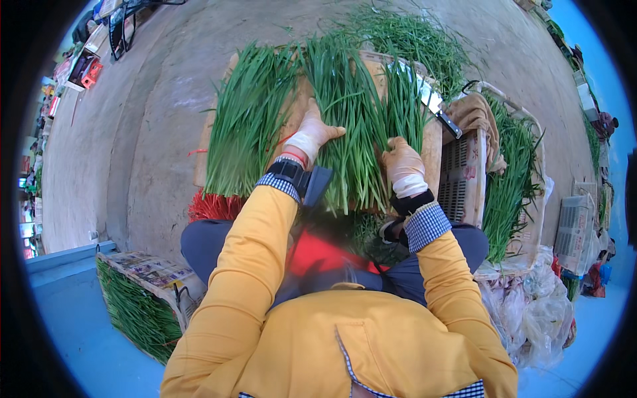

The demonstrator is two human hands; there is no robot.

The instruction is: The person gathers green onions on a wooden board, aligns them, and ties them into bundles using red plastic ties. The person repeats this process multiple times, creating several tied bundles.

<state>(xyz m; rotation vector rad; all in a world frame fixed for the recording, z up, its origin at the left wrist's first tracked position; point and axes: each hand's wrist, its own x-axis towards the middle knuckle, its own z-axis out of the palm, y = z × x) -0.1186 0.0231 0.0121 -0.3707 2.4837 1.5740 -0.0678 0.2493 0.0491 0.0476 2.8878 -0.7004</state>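
Long green leafy stalks, looking like garlic chives, lie in bunches across a wooden board (300,102). My left hand (315,130), in a thin pale glove, rests at the left edge of the middle bunch (348,114), thumb spread over the stalks. My right hand (402,160), gloved too, has its fingers curled at the lower stalks of the right bunch (405,107); whether it grips any is unclear. The left bunch (251,119) lies apart from both hands. A knife with a black handle (449,124) lies at the board's right edge, blade partly under leaves.
Loose greens (418,40) lie on the floor beyond the board. At right stands a plastic crate (540,149) of greens with a brown cloth (470,117) over its edge. Red ties (214,206) sit at the board's near left. Plastic bags (542,313) lie lower right, another filled crate (144,266) lower left.
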